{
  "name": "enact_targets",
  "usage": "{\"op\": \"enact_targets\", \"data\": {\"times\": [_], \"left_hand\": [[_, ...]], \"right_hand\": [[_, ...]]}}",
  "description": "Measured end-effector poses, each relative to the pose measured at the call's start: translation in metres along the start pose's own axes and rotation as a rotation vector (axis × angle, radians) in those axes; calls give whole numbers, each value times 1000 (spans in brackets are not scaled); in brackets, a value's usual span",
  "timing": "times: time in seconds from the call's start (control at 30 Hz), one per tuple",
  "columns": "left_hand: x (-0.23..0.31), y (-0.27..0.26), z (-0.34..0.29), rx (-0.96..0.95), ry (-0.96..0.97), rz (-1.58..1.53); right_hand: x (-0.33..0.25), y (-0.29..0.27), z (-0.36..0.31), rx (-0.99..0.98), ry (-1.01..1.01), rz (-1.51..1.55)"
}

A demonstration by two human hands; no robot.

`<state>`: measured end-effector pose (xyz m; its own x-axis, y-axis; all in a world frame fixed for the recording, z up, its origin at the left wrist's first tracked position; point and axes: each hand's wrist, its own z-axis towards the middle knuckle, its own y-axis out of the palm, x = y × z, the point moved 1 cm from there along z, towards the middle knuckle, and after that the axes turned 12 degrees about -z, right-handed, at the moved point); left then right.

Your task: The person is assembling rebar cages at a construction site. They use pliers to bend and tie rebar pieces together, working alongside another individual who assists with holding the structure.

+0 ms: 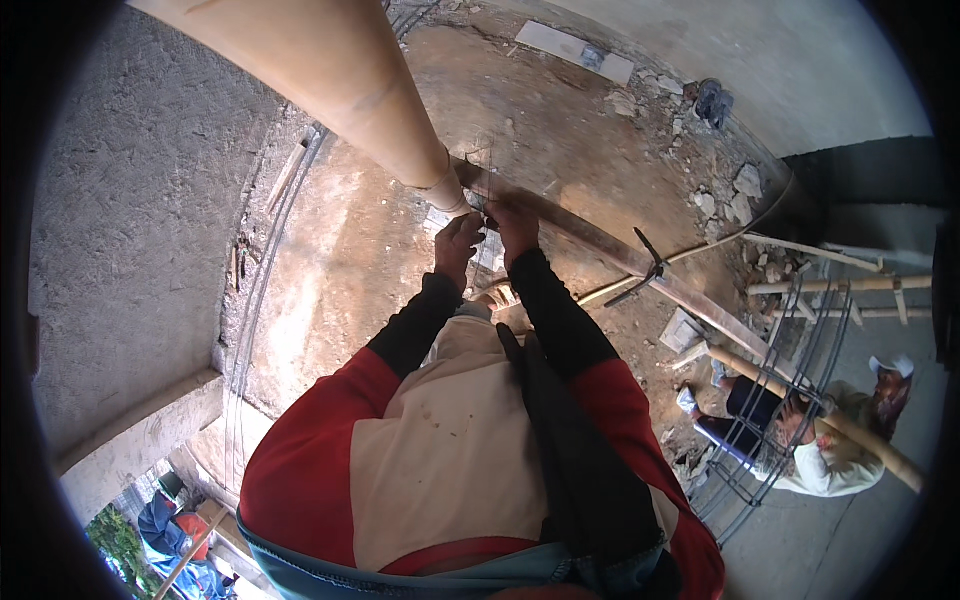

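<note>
My left hand (458,246) and my right hand (514,228) are close together at the lower end of a thick bamboo pole (385,110). Both hands have bent, closed fingers, and a thin, wire-like thing seems to run between them, too small to make out. Just past my hands, a long wooden beam (590,235) starts beside the pole and slants down to the right. A dark crossed metal piece (648,266) lies across the beam. My foot in a sandal (500,296) shows below the hands.
At the right a person in a white cap (835,450) sits behind a rebar cage (765,415), near bamboo poles (840,286). Long rebar rods (268,250) run along the left wall (140,200). Broken rubble (735,195) and a pale board (570,48) lie by the far wall.
</note>
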<state>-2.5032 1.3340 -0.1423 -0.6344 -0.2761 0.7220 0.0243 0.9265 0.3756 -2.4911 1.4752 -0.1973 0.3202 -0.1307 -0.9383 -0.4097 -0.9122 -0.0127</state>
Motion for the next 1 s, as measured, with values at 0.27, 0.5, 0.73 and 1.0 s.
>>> {"op": "enact_targets", "data": {"times": [0.27, 0.5, 0.73, 1.0], "left_hand": [[1, 25, 21, -97, -135, -52], [-4, 15, 24, -68, -133, -65], [-7, 3, 35, -47, -135, -5], [-21, -16, 50, -19, -27, 11]], "right_hand": [[17, -24, -29, 144, -214, -283], [-44, -53, -72, 334, -65, -240], [-89, -118, -157, 567, -198, -537], [-100, -187, -337, 987, -146, -108]]}}
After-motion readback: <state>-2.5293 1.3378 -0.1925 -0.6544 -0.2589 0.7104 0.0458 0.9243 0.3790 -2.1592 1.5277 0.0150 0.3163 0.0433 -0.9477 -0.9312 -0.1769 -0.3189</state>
